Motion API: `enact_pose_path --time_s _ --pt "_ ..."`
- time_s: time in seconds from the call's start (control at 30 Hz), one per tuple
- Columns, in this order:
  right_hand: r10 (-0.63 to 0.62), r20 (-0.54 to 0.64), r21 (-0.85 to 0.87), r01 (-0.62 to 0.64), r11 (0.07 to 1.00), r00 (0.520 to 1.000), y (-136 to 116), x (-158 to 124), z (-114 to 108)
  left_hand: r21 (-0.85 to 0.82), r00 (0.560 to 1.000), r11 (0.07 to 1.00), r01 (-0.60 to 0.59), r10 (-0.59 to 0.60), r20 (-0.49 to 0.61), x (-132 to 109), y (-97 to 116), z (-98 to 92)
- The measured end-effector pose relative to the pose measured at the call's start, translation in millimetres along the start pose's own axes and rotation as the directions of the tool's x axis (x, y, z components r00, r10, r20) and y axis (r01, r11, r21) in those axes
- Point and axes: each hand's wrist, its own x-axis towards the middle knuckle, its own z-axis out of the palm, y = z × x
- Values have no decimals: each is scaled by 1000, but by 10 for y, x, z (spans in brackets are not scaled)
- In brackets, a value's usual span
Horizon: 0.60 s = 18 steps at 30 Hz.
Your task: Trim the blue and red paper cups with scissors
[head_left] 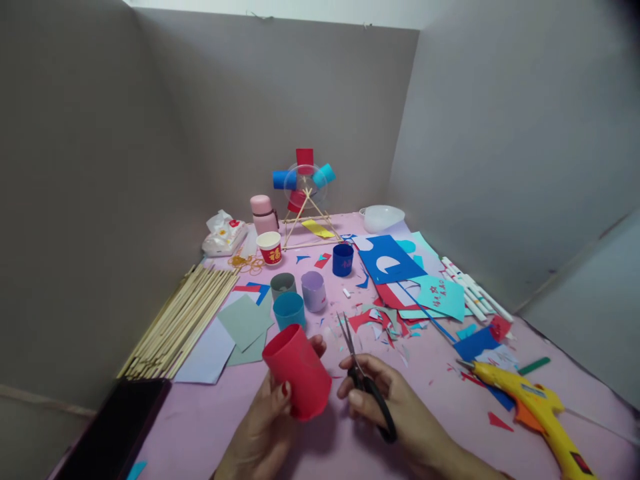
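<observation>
My left hand is wrapped round a red paper cup, held tilted on its side just above the pink table. My right hand grips black-handled scissors with the blades pointing up and away, slightly apart, right beside the cup. Just beyond the cup stand a teal cup, a lilac cup, a grey-green cup and a dark blue cup.
A bundle of wooden sticks lies at the left, with paper sheets beside it. Paper scraps and coloured sheets lie right of centre. A yellow glue gun is at the right. A stick-and-cup wheel model stands at the back.
</observation>
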Motion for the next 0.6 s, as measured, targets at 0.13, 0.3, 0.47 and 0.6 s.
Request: enact_pose_path --time_s 0.13,0.3,0.47,0.6 --pt "8 28 201 -13 980 1000 115 -5 39 212 999 976 -50 46 24 -1 -35 80" --pt "-10 -51 217 21 976 999 55 -9 73 444 998 896 -36 10 61 -32 -95 185" --pt "-48 -147 109 64 992 988 -54 2 104 679 981 709 -191 119 152 86 -130 99" --pt "-77 -190 41 86 995 979 -79 27 103 724 971 648 -237 131 201 189 -158 -19"
